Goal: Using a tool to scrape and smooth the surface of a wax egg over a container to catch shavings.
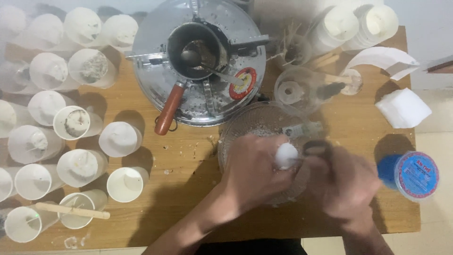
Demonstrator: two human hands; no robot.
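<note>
My left hand (pixel 252 172) is closed around a small white round lump (pixel 286 155), holding it over a clear glass bowl (pixel 245 123) near the table's front. My right hand (pixel 343 182) is motion-blurred just right of the lump, gripping a dark-handled tool (pixel 315 147) whose working end I cannot make out. A pale stick-like thing (pixel 302 129) rests across the bowl behind my hands. Both hands hide most of the bowl's inside.
A metal stove plate (pixel 155 80) carries a dark pot (pixel 196 45) with a spoon and a reddish-brown handle (pixel 168 109). Several white cups (pixel 120 139) crowd the table's left; one has a wooden stick (pixel 71 210) across it. A blue-lidded tub (pixel 415 174), white pads (pixel 403 107), stacked cups (pixel 358 23) and a clear cup (pixel 292 89) stand right.
</note>
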